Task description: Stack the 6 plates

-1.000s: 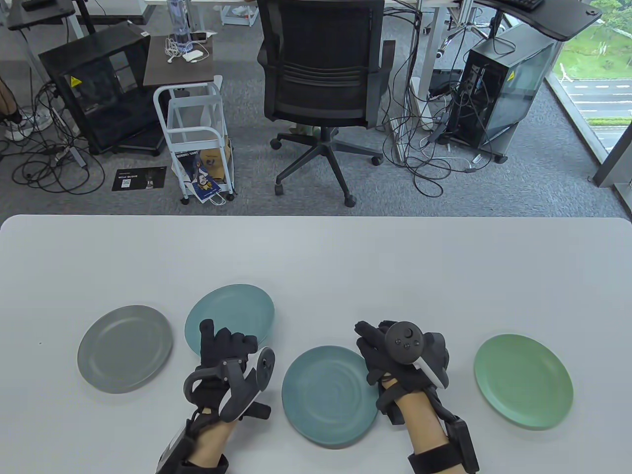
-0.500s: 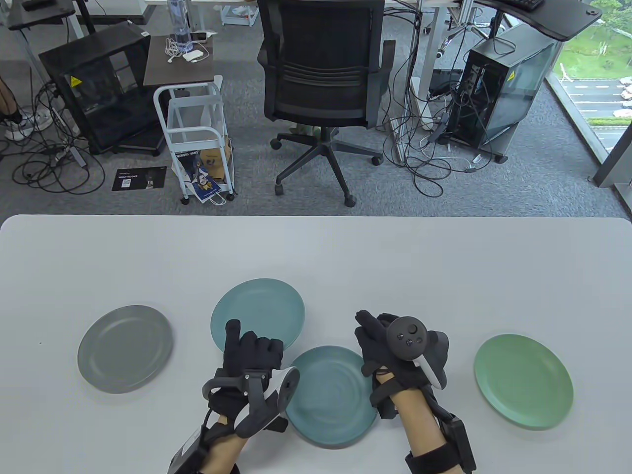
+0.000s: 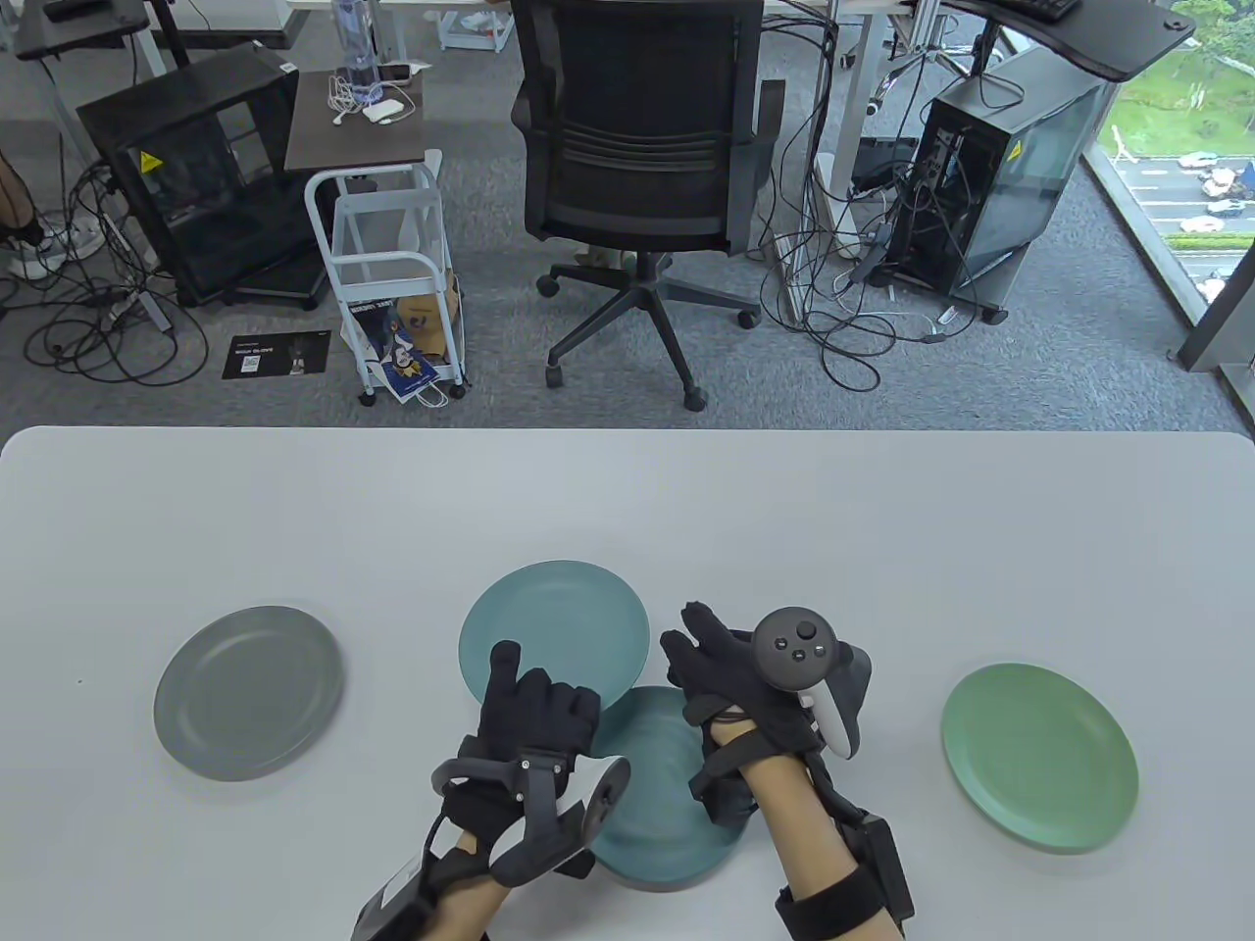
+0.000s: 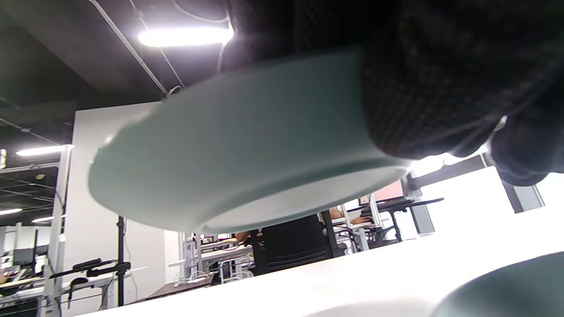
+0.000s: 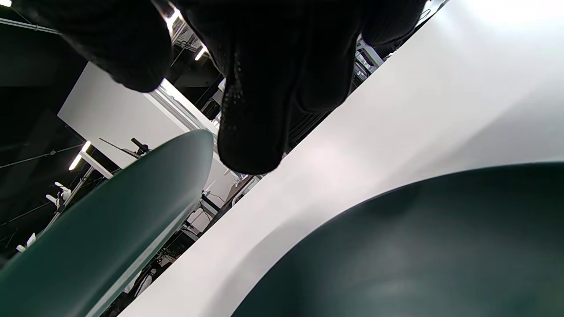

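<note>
Left hand [image 3: 534,711] grips the near rim of a lifted teal plate [image 3: 555,627], just left of the right hand [image 3: 730,686], whose fingers lie extended over the blue plate [image 3: 657,814].

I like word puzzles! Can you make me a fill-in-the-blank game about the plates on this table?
1. The left hand holds a round teal plate lifted ____ the white table.
2. The grey plate lies farthest ____ in the table view.
3. The light green plate is touched by ____ hand.
4. The right hand is over the ____ plate.

Missing words: above; left; neither; blue
</note>
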`<state>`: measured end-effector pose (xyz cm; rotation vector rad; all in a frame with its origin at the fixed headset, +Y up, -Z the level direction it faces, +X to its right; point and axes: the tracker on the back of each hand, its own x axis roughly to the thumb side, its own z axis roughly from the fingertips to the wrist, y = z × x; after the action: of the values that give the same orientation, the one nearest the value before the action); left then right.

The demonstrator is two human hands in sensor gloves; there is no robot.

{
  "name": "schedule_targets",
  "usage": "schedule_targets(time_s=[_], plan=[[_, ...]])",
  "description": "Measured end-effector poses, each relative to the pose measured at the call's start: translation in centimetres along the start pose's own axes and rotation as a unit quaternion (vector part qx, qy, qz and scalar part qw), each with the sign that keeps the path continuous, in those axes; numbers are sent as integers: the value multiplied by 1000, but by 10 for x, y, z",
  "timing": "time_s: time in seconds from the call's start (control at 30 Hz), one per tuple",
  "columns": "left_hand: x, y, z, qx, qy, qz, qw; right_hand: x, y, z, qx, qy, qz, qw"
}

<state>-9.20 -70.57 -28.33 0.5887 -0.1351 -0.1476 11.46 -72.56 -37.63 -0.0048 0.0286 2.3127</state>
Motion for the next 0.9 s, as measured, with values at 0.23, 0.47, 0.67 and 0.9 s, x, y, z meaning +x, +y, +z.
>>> schedule_targets(time_s=[0.23,0.47,0.67,0.9], plan=[[13,13,6,18,-24,6,1000,-8,6,-1,20,24,-78,996],[18,11,9,11,-35,12,999,-15,8,-2,29,39,-98,994],[17,9,7,-11,-43,5,999,-14,4,-1,9,37,-88,995],[-10,0,-5,-110,-40,126,985,-20,-5,-2,-18,43,-73,996]])
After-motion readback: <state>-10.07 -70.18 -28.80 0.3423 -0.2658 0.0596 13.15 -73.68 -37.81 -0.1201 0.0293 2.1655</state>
